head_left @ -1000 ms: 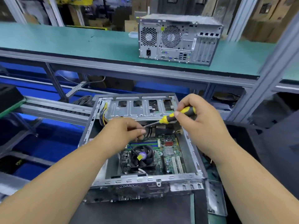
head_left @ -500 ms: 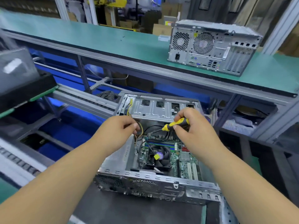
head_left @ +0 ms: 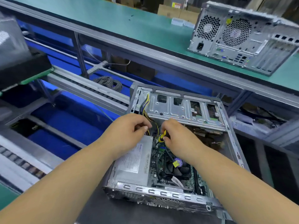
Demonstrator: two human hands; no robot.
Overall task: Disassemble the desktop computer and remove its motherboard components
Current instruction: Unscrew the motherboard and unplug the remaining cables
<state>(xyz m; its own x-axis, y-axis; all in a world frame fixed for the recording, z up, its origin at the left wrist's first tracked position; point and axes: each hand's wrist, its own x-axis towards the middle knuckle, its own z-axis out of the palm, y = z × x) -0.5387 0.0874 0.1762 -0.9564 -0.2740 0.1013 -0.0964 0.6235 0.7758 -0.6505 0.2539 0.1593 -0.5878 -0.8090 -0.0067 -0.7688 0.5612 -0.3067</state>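
Left hand: my left hand [head_left: 127, 131] has its fingers curled, pinching the yellow-and-black wires [head_left: 146, 104] where they drop behind the power supply [head_left: 134, 160].
Right hand: my right hand [head_left: 176, 139] is closed around the screwdriver [head_left: 161, 136]; only a short yellow-and-black stretch of handle shows beneath my fingers.
Tip position: hidden under my right hand; it probably points down at the board, but I cannot confirm it.
Task item: the motherboard [head_left: 161, 152] lies directly below my right hand, inside the open case [head_left: 161, 191]; the CPU fan [head_left: 176, 168] sits nearer to me, below my right wrist.
Risk 1: tugging the wires rather than the plug could tear a lead loose.
Risk 2: an unseen tip could slip and gouge the board.
Risk 3: bare case edges beside both wrists could cut skin.
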